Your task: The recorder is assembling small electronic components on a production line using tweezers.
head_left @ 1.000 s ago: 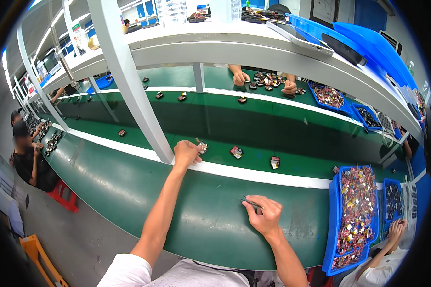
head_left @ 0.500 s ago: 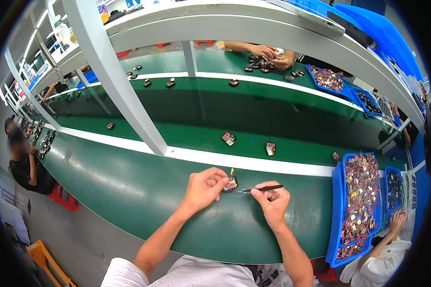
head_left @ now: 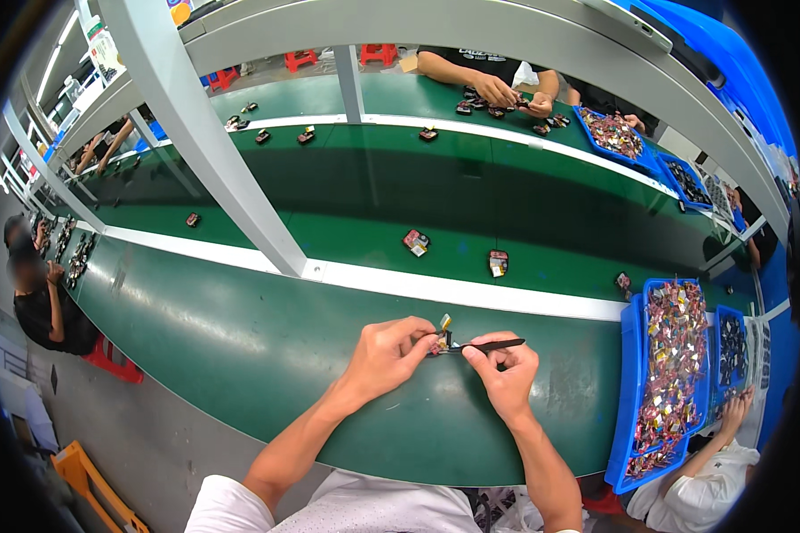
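Observation:
Over the green worktop (head_left: 267,355), my left hand (head_left: 382,357) pinches a small electronic part (head_left: 444,341) between thumb and fingertips. A small pale and yellow tab stands up from the part, and the fingers hide much of it. My right hand (head_left: 509,377) is closed around black tweezers (head_left: 504,344). The tips of the tweezers point left and reach the part, though I cannot make out whether they grip it.
A blue tray (head_left: 627,400) heaped with small wired parts stands at right, beside a smaller blue tray (head_left: 732,351) of black pieces. Beyond a white rail (head_left: 471,296), scattered parts lie on a green belt (head_left: 356,222). A grey post (head_left: 196,133) rises at left. Co-workers sit around.
My left hand has moved slightly right and the part has turned, its tab now tilting right. The tweezers have come from just right of the part to against it. The view has shifted slightly.

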{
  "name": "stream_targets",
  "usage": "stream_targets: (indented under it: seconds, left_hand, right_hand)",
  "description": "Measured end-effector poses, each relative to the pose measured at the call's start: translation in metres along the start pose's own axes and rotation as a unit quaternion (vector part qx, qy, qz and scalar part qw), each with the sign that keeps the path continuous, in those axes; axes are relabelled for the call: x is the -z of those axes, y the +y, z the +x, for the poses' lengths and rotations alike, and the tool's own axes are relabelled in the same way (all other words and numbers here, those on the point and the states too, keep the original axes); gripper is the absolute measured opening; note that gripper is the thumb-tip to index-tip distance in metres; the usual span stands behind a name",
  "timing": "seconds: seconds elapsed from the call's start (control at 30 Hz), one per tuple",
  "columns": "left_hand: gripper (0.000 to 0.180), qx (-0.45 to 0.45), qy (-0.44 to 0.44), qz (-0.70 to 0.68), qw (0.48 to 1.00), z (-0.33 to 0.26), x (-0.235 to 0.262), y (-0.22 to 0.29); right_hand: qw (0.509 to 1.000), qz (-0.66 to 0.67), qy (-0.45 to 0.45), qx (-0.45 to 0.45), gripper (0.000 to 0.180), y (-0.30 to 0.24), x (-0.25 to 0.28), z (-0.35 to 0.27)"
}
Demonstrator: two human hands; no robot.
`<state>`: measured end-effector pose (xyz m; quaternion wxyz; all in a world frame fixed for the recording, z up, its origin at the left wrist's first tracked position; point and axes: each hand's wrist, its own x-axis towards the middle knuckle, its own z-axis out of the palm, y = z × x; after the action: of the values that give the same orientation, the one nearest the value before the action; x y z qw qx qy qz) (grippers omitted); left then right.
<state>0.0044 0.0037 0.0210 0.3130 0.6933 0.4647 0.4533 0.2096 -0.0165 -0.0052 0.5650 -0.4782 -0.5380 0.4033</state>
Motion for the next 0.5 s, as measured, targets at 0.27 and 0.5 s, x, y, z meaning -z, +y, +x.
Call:
stream_targets:
  seconds: [0.27, 0.5]
  left_hand:
    - [0.013, 0.028, -0.033, -0.032, 0.999, 0.001, 0.003, 0.0]
    - [0.029, 0.19, -0.12, -0.261, 0.939, 0.001, 0.004, -0.008]
  right_hand:
    - [0.998, 0.055, -0.01, -0.036, 0.011, -0.001, 0.002, 0.002]
    - [0.983, 0.146, -0.013, -0.109, 0.013, -0.013, 0.003, 0.002]
